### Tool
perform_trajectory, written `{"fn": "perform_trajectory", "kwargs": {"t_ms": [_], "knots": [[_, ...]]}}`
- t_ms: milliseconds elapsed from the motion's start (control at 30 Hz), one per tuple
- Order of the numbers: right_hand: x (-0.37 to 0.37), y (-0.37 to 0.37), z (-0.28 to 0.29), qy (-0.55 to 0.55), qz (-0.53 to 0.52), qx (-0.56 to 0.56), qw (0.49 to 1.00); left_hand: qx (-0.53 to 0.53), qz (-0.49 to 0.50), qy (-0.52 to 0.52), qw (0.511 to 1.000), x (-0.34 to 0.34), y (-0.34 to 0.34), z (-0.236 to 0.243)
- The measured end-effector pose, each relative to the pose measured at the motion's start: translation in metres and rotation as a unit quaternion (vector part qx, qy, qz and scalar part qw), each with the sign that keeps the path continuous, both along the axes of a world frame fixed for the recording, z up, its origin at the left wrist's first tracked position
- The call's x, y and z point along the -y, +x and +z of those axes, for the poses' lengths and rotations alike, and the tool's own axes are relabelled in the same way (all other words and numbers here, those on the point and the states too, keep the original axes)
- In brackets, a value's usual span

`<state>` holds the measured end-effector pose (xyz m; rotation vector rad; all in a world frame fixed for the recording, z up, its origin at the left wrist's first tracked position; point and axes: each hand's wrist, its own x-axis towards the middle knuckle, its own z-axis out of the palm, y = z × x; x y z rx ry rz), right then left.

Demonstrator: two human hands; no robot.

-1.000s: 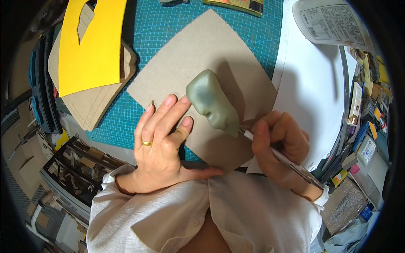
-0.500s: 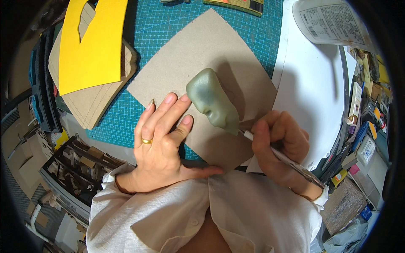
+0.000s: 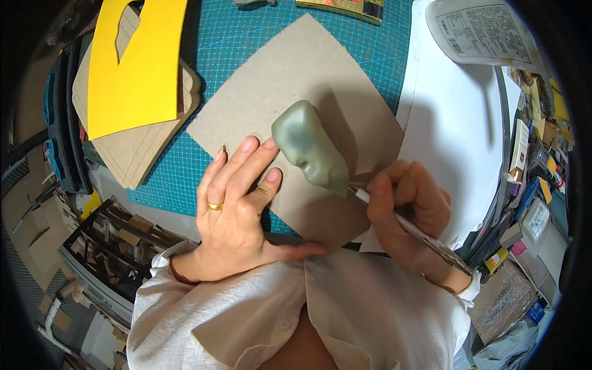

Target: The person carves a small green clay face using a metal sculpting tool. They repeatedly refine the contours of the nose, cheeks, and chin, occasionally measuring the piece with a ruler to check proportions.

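In the head view, the left hand point(image 3: 237, 203) lies palm down, its wrist close to the body and its fingers pointing away from it. It is loosely spread: three fingers reach forward, the index finger is bent, and the thumb stretches sideways toward the right hand point(image 3: 412, 206). A gold ring point(image 3: 214, 207) sits on one finger. Just beyond the left fingertips, at their right, is a smooth, grey-green, rounded form with a tapering end point(image 3: 308, 145); the nearest fingertip appears to touch its edge. The form rests on a grey-brown cardboard sheet point(image 3: 246, 92), which extends under the left fingers.

The right hand is curled, pinching a slim white pen-like tool with a thin tip point(image 3: 425, 237) between thumb and fingers. The tool slants back over the hand toward the wrist; its tip is at the form's tapering end, though contact cannot be told. Beyond both hands, a green gridded cutting mat point(image 3: 228, 37) lies beneath the cardboard, and white paper point(image 3: 425, 129) spreads beyond the right hand.
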<state>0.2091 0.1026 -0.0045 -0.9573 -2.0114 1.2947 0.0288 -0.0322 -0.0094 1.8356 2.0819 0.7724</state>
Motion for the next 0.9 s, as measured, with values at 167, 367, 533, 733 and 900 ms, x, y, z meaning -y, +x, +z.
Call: {"fn": "perform_trajectory", "kwargs": {"t_ms": [167,367,533,733,900], "knots": [[0.0013,-0.0012,0.0001,-0.007,-0.011,0.0,1.0,0.004,-0.001,0.003,1.0,-0.0005,0.0,-0.0005],[0.0007,-0.0008,0.0005,0.003,-0.004,0.004,1.0,0.001,0.0,0.0,1.0,-0.0007,0.0003,-0.0001],[0.002,-0.0009,0.0001,-0.006,-0.013,-0.001,1.0,0.001,0.004,0.004,1.0,-0.0009,0.001,0.0004],[0.0032,0.0002,-0.0014,-0.013,-0.015,0.005,1.0,0.001,0.004,0.003,1.0,-0.0016,0.0009,0.0002],[0.0017,0.0002,-0.0007,0.007,-0.004,0.012,1.0,0.004,0.005,0.003,1.0,-0.0009,0.001,0.0007]]}}
